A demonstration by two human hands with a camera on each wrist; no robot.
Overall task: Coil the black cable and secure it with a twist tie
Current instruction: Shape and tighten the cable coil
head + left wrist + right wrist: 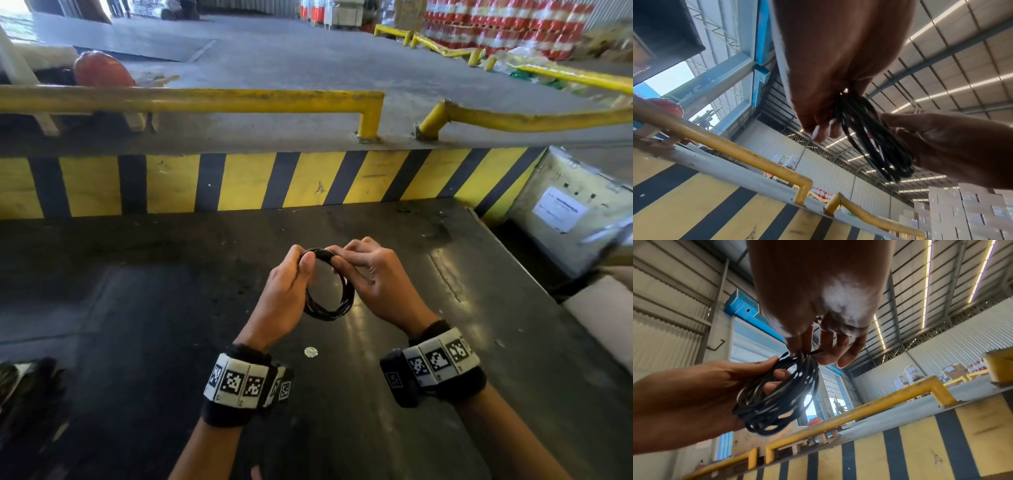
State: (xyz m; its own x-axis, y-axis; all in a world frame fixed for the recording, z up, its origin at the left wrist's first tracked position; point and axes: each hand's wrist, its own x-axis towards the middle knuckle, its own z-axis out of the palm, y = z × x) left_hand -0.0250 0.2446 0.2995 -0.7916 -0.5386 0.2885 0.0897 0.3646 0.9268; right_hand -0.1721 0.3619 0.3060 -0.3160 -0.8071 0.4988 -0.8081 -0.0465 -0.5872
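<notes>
The black cable [330,310] is wound into a small coil of several loops and held upright above the dark table [171,325]. My left hand [303,258] grips the coil's left side, with the fingers curled through the loops [777,395]. My right hand [337,257] pinches the coil's top between thumb and forefinger, where a dark twist tie [320,255] wraps the strands. A short black tie end [816,352] sticks out beside the right fingertips. The left wrist view shows the coil [869,138] edge-on between both hands.
A small silver disc [310,352] lies on the table below the coil. A yellow-and-black striped wall [239,181] with yellow rails [205,99] stands behind it. A grey wrapped package [575,205] sits at the right, and a dark object [24,380] at the near left edge.
</notes>
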